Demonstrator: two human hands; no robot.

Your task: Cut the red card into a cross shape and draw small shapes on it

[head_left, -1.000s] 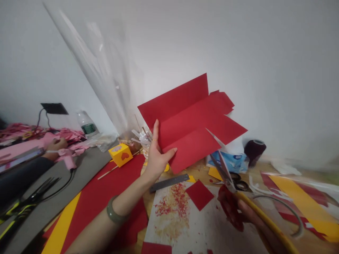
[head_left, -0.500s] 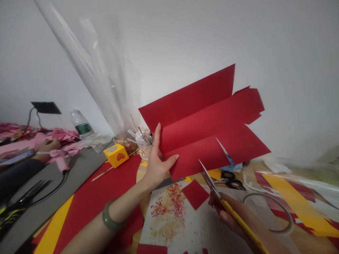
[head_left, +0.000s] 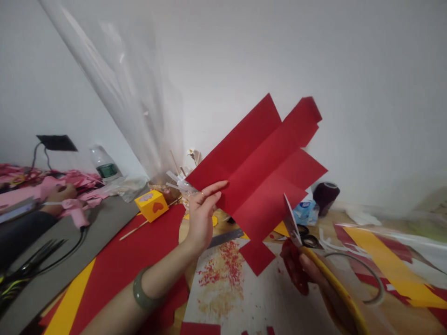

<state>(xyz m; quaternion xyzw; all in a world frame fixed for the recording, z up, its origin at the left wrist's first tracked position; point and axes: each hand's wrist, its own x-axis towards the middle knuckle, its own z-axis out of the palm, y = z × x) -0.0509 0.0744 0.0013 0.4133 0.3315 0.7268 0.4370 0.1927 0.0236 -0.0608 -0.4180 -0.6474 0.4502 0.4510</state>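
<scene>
A folded sheet of red card (head_left: pixel 258 158), with lengthwise creases and notched flaps at its far right end, is held up in my left hand (head_left: pixel 202 218). The fingers lie over its lower left edge and the thumb is close below them. My right hand (head_left: pixel 314 272) is closed round yellow-handled scissors (head_left: pixel 340 298). The blades point up and lie close together at the card's lower right edge; whether they touch it I cannot tell. A red shape (head_left: pixel 296 274) beside my right fingers is unclear.
A red card square (head_left: pixel 257 258) lies on a stained white board (head_left: pixel 223 298). Nearby are a yellow box with a heart (head_left: pixel 152 205), black-handled scissors (head_left: pixel 309 238), a tape ring (head_left: pixel 379 288) and yellow strips (head_left: pixel 387 265). On the left, another person's hand (head_left: pixel 61 197) is near a pink glue gun (head_left: pixel 76 213).
The red card has swung to a steeper tilt and shifted left and down at its right end. My left hand has turned with it. The scissor blades, spread before, are closer together.
</scene>
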